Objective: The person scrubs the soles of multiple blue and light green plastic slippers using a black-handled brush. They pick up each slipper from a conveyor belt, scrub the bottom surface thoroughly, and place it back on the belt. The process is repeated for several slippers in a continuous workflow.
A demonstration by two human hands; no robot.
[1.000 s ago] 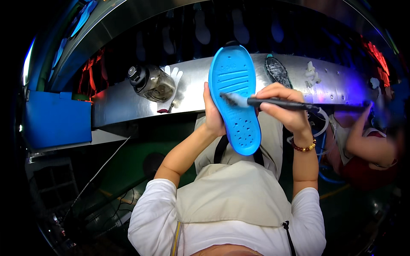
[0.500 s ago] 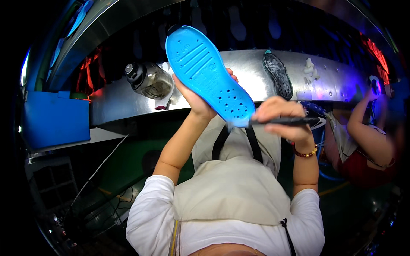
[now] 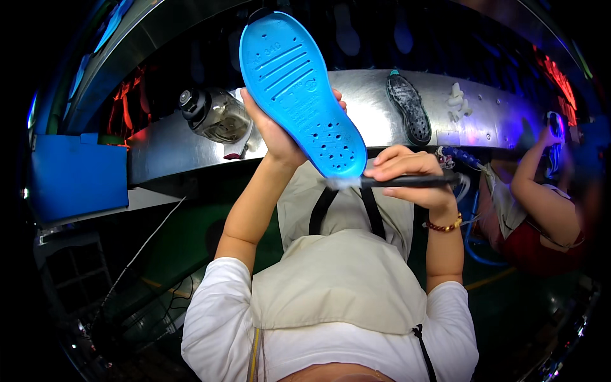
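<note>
A bright blue shoe sole [image 3: 296,83] is tilted up in front of me, with small holes at its lower end and raised ridges at its upper part. My left hand [image 3: 273,134] is closed round it from behind, thumb at the left edge and fingertips at the right. In my right hand [image 3: 410,172] is a black-handled brush [image 3: 407,181], gripped near its middle. Its pale bristles are at the sole's lower edge, a little smeared by motion.
On the curved metal ledge stand a clear jar [image 3: 219,118] with a black lid, a dark shoe sole [image 3: 409,108] and a white lumpy piece [image 3: 457,102]. A blue box [image 3: 79,175] is at left. Another person's arm [image 3: 531,178] works at right; dark soles line the back.
The blue sole and my left hand have shifted slightly up and left in view, along with the surroundings. The brush remains at the sole's lower edge, its bristles moved slightly left.
</note>
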